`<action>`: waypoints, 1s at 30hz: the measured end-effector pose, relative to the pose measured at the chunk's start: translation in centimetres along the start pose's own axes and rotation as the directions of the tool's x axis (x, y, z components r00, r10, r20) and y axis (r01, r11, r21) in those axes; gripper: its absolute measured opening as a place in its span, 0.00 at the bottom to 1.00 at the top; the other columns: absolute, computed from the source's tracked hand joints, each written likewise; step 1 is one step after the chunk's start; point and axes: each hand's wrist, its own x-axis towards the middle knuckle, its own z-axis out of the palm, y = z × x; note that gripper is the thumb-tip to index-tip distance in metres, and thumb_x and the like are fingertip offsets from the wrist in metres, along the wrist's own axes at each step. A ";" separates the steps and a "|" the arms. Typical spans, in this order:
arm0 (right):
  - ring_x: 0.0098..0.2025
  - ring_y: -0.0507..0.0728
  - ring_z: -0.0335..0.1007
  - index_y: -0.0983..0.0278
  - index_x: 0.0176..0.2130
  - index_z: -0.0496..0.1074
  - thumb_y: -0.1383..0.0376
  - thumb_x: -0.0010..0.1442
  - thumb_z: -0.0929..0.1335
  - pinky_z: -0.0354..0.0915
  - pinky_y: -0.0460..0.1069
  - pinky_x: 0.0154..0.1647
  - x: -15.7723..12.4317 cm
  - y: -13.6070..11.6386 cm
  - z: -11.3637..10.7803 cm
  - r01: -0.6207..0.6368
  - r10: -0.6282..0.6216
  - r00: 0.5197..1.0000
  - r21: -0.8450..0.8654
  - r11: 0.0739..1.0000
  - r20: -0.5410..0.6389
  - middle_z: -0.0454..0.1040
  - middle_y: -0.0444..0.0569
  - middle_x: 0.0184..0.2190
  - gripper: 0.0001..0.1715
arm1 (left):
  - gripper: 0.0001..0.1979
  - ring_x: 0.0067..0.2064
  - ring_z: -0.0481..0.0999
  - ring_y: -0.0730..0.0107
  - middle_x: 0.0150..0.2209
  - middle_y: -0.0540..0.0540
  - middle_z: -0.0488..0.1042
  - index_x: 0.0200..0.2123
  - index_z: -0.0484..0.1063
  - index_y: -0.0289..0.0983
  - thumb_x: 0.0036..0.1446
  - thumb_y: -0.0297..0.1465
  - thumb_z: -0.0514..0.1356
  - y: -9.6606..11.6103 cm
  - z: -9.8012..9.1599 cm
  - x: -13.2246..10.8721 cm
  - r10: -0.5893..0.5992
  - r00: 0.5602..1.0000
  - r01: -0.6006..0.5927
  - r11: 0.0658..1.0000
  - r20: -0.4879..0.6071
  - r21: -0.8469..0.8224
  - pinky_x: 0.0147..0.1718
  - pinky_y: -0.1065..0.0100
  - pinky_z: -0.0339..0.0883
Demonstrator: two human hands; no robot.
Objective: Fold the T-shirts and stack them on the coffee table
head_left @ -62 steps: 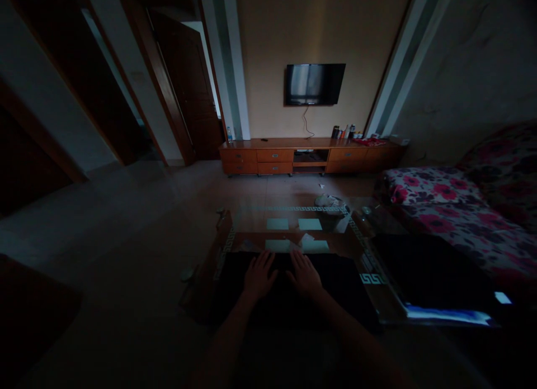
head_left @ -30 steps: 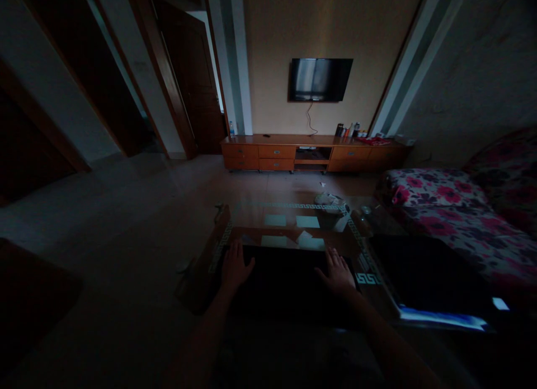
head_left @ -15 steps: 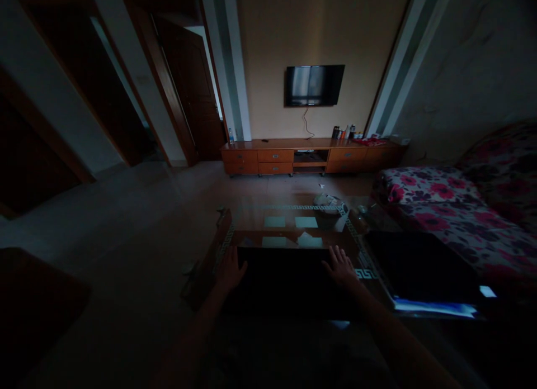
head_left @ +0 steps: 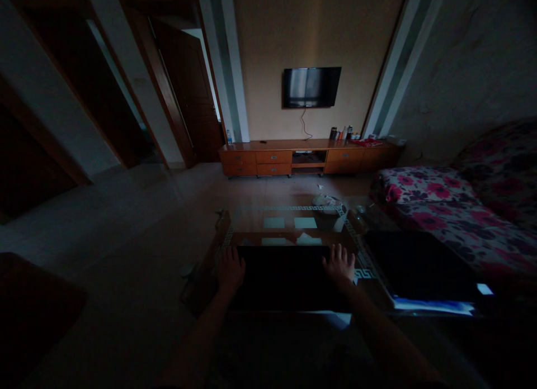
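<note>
A dark flat cloth-like thing lies spread on a glass-topped coffee table in a dim room. My left hand rests at its left far corner, fingers stretched flat. At the right far corner lies my right hand, fingers also spread flat. Neither hand grips anything that I can see.
A second dark pile with a pale edge lies at the table's right. A floral sofa stands on the right. A wooden TV cabinet and wall TV are at the far wall. Doorways open on the left.
My hands slid apart from the middle of the dark thing to its left and right far corners. They have barely shifted in the last half second.
</note>
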 end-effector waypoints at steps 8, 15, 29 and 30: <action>0.75 0.63 0.35 0.60 0.72 0.53 0.54 0.70 0.56 0.32 0.66 0.72 -4.5 -8.8 -0.7 0.480 -0.504 0.861 0.224 0.848 0.062 0.42 0.51 0.75 0.35 | 0.30 0.72 0.51 0.54 0.73 0.45 0.52 0.71 0.53 0.47 0.69 0.44 0.47 6.6 0.3 -3.8 0.442 0.889 -0.407 0.883 0.119 -0.234 0.68 0.46 0.47; 0.76 0.63 0.33 0.53 0.72 0.50 0.49 0.70 0.57 0.28 0.67 0.72 -6.1 -9.8 0.6 0.459 -0.494 0.868 0.297 0.838 0.052 0.40 0.48 0.75 0.37 | 0.31 0.74 0.46 0.56 0.74 0.47 0.48 0.72 0.49 0.50 0.68 0.45 0.49 6.4 1.5 -3.5 0.456 0.877 -0.396 0.864 0.152 -0.311 0.69 0.45 0.41; 0.76 0.65 0.32 0.49 0.72 0.49 0.53 0.71 0.56 0.33 0.68 0.72 -5.3 -1.2 1.9 0.248 -0.252 0.967 0.092 0.964 0.031 0.39 0.43 0.75 0.33 | 0.36 0.74 0.47 0.55 0.74 0.48 0.49 0.72 0.48 0.49 0.65 0.46 0.53 -2.2 0.2 -3.5 0.389 0.909 -0.352 0.909 0.150 -0.223 0.69 0.48 0.42; 0.76 0.65 0.30 0.47 0.72 0.48 0.52 0.71 0.56 0.33 0.69 0.71 -5.2 -0.3 2.1 0.214 -0.217 0.976 0.071 0.974 0.031 0.38 0.41 0.75 0.33 | 0.36 0.74 0.47 0.56 0.74 0.48 0.49 0.73 0.47 0.47 0.65 0.47 0.52 -3.0 0.5 -3.4 0.373 0.917 -0.339 0.916 0.143 -0.215 0.69 0.49 0.43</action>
